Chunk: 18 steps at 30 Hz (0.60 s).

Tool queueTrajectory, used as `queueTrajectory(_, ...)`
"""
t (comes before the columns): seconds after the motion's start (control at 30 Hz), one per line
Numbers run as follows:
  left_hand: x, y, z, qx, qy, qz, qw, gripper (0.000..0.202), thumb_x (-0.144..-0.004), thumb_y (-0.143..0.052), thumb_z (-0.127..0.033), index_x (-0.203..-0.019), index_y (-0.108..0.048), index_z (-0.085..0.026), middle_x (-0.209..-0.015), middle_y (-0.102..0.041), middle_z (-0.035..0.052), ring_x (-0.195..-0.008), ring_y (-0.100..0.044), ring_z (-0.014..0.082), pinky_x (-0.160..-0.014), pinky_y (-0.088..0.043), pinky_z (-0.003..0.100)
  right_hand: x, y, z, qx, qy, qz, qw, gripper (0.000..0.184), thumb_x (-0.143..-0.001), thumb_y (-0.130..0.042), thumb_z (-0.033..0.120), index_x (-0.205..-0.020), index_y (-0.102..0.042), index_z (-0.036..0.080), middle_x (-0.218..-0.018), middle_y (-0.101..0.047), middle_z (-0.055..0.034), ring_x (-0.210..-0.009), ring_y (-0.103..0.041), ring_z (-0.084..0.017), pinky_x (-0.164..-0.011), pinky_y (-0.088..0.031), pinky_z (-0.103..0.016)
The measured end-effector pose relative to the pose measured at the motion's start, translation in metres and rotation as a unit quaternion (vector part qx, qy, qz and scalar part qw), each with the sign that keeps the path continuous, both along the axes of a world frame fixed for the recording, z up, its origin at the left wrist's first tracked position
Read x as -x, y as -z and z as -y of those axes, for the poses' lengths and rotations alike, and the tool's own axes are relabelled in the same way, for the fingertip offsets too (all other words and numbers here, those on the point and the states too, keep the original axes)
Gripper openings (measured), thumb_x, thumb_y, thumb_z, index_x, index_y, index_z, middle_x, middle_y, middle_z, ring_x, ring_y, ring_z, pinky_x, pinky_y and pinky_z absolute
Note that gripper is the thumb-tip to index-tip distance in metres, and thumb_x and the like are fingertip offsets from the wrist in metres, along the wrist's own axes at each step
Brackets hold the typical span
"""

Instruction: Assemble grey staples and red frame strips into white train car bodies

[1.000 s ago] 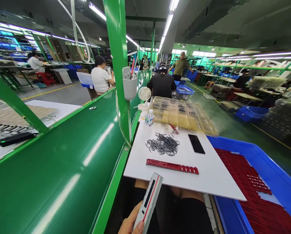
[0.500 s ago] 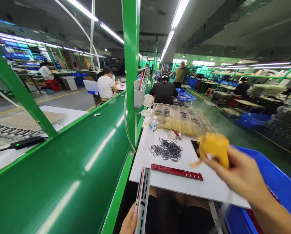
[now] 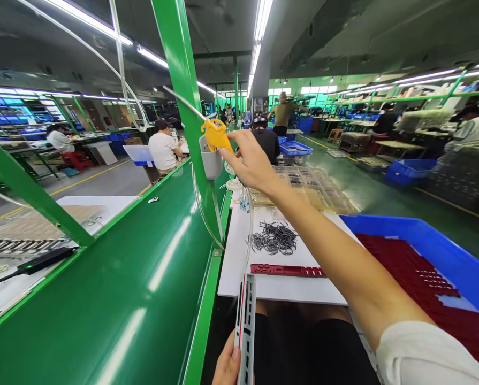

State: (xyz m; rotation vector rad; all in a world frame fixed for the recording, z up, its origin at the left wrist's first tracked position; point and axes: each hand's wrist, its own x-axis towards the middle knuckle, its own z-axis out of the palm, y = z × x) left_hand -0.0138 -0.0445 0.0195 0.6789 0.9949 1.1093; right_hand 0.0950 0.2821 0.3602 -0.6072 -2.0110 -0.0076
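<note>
My right hand point(image 3: 250, 160) is stretched far forward and grips a yellow tool point(image 3: 215, 135) right above the grey holder cup point(image 3: 211, 159) fixed to the green post point(image 3: 185, 101). My left hand point(image 3: 228, 366) sits low by my lap, closed on a long white strip with a red stripe point(image 3: 245, 327), held on end. On the white board point(image 3: 287, 286) lie a red perforated strip point(image 3: 287, 270) and a heap of dark wire clips point(image 3: 275, 239).
A green conveyor belt point(image 3: 114, 283) runs along my left. A blue bin point(image 3: 427, 251) of red strips stands at my right. Behind the board are a clear compartment tray point(image 3: 311, 187) and a small bottle point(image 3: 243, 200). Other people sit and stand farther back.
My right hand came into view with the yellow tool and carried it up and forward to the holder cup on the post. The white strip has turned upright in my left hand.
</note>
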Motion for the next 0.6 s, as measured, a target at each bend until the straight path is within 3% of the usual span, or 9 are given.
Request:
queueTrajectory(0.1,-0.002,-0.001,0.011,0.032,0.023,-0.036,0.999,0.111,-0.086,-0.071,-0.096,-0.168,-0.052,-0.023,-0.080,-0.071,0.0037,-0.055,-0.062,0.0178,-0.052,-0.057,0.028,-0.058,0.074,0.059,0.039,-0.032,-0.032,0.998,0.054,-0.112,-0.056,0.065,-0.146,-0.060,0.024,-0.152,-0.062,-0.0165,-0.138,-0.062,-0.032,-0.119,-0.054,-0.050)
queueTrajectory(0.17,-0.003,-0.007,0.017,0.010,0.043,-0.112,0.993,0.105,-0.093,-0.068,-0.090,-0.172,-0.047,-0.023,-0.101,-0.076,0.0085,-0.066,-0.064,0.0187,-0.054,-0.056,0.028,-0.097,0.138,0.115,0.158,-0.059,-0.003,0.986,0.053,-0.110,-0.064,0.061,-0.149,-0.062,0.025,-0.152,-0.067,-0.0147,-0.135,-0.067,-0.031,-0.117,-0.057,-0.051)
queueTrajectory(0.27,-0.006,-0.016,0.017,-0.106,0.146,-0.271,0.946,0.078,-0.105,-0.065,-0.070,-0.167,-0.056,-0.023,-0.113,-0.078,0.0094,-0.082,-0.066,0.0213,-0.073,-0.058,0.030,-0.147,0.225,0.202,0.413,-0.082,0.038,0.906,0.061,-0.100,-0.080,0.062,-0.147,-0.066,0.026,-0.139,-0.078,-0.0123,-0.126,-0.076,-0.031,-0.112,-0.062,-0.049)
queueTrajectory(0.33,-0.009,-0.020,0.013,-0.146,0.217,-0.340,0.903,0.072,-0.105,-0.067,-0.057,-0.167,-0.056,-0.021,-0.109,-0.080,0.0075,-0.082,-0.068,0.0222,-0.080,-0.057,0.032,-0.175,0.263,0.248,0.531,-0.046,-0.018,0.846,0.062,-0.095,-0.087,0.059,-0.143,-0.068,0.025,-0.125,-0.083,-0.0103,-0.109,-0.081,-0.027,-0.102,-0.067,-0.043)
queueTrajectory(0.4,-0.015,-0.023,0.009,-0.151,0.253,-0.377,0.878,0.079,-0.101,-0.074,-0.052,-0.169,-0.052,-0.018,-0.107,-0.082,0.0072,-0.085,-0.073,0.0241,-0.083,-0.058,0.032,-0.204,0.285,0.276,0.578,-0.007,-0.111,0.809,0.061,-0.090,-0.093,0.057,-0.135,-0.069,0.024,-0.116,-0.084,-0.0094,-0.099,-0.083,-0.025,-0.093,-0.069,-0.039)
queueTrajectory(0.47,-0.019,-0.027,0.005,-0.143,0.271,-0.399,0.864,0.079,-0.099,-0.077,-0.049,-0.168,-0.054,-0.019,-0.114,-0.084,0.0089,-0.094,-0.078,0.0265,-0.089,-0.062,0.034,-0.233,0.296,0.290,0.577,0.029,-0.195,0.793,0.061,-0.084,-0.099,0.055,-0.128,-0.069,0.025,-0.116,-0.085,-0.0108,-0.101,-0.083,-0.025,-0.090,-0.070,-0.037)
queueTrajectory(0.6,-0.018,-0.040,0.000,-0.155,0.272,-0.442,0.841,0.051,-0.102,-0.076,-0.046,-0.147,-0.074,-0.021,-0.133,-0.083,0.0135,-0.115,-0.082,0.0313,-0.103,-0.067,0.041,-0.286,0.303,0.297,0.548,0.106,-0.284,0.780,0.066,-0.074,-0.106,0.052,-0.122,-0.068,0.026,-0.115,-0.086,-0.0120,-0.100,-0.084,-0.027,-0.081,-0.072,-0.036)
